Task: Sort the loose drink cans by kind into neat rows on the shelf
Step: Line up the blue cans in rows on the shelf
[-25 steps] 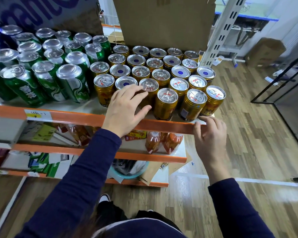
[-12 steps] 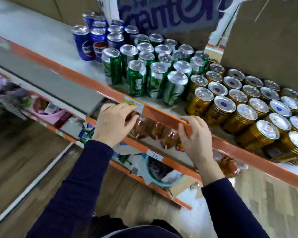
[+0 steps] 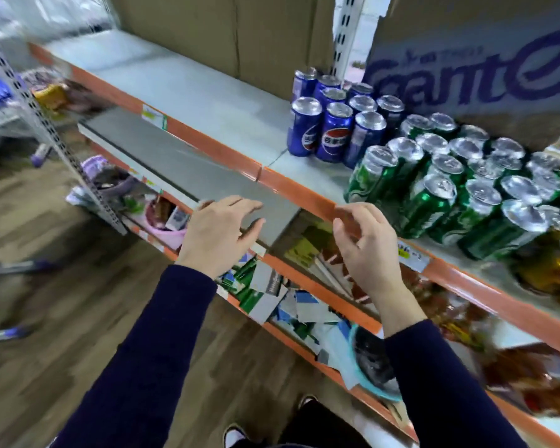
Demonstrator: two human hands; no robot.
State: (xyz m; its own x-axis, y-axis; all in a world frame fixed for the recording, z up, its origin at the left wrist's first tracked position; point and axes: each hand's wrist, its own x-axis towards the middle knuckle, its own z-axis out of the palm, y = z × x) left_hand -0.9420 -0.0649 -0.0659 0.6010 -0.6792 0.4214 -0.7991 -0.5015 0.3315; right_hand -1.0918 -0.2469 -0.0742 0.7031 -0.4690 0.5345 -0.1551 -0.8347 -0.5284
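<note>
Left hand spread, right hand loosely curled; both hover empty near the shelf edge. Green cans stand just right of the right hand, blue cans beyond it. Probably full, rigid and slick: grasp mid-body.

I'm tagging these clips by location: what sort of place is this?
Probably a small shop or its stockroom: orange-edged metal shelving with an edge label, blue cans and green cans grouped by kind, and cardboard cartons behind.

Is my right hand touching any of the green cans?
Apart. Head view: bare shelf shows between the right hand and the nearest green cans.
</note>
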